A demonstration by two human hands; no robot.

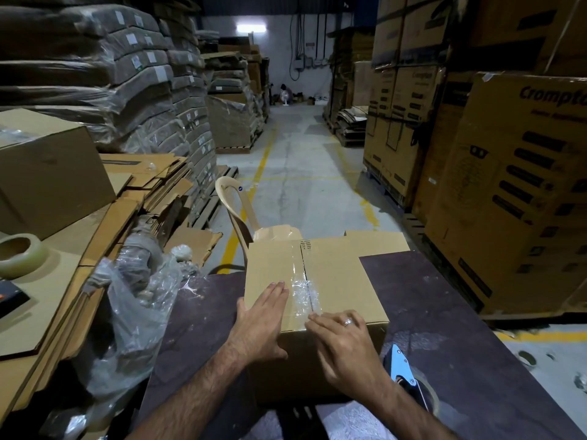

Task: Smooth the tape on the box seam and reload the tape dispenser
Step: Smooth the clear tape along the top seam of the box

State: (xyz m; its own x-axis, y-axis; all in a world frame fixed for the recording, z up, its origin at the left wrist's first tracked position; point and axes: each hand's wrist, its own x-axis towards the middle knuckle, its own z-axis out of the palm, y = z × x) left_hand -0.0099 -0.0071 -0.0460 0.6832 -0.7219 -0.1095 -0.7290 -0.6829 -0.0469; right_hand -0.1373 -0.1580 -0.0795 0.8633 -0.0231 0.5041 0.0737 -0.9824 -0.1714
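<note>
on the far left a roll of clear tape (20, 254) sits on a heap of flattened brown cardboard sheets (95, 223), with a crumpled clear plastic bag (133, 300) spilling beside it. wrapped bundles stacked high (111, 74) line the left of a concrete warehouse aisle marked with yellow floor lines (263, 160); a beige plastic chair (241, 211) stands just beyond the dark purple surface (444, 312). on that surface rests a closed brown cardboard box (333, 281), a strip of wrinkled clear tape (303, 287) running along its top seam. the left hand (262, 315) lies flat on the box top just left of the tape, fingers straight and pressed together, thumb over the box's left edge. the right hand (346, 344), wearing a ring, lies flat with its fingertips on the tape at the near edge. a blue tape dispenser (401, 365) lies on the surface just right of the right wrist, touching neither hand. tall printed cartons (514, 185) are stacked on the right.
</note>
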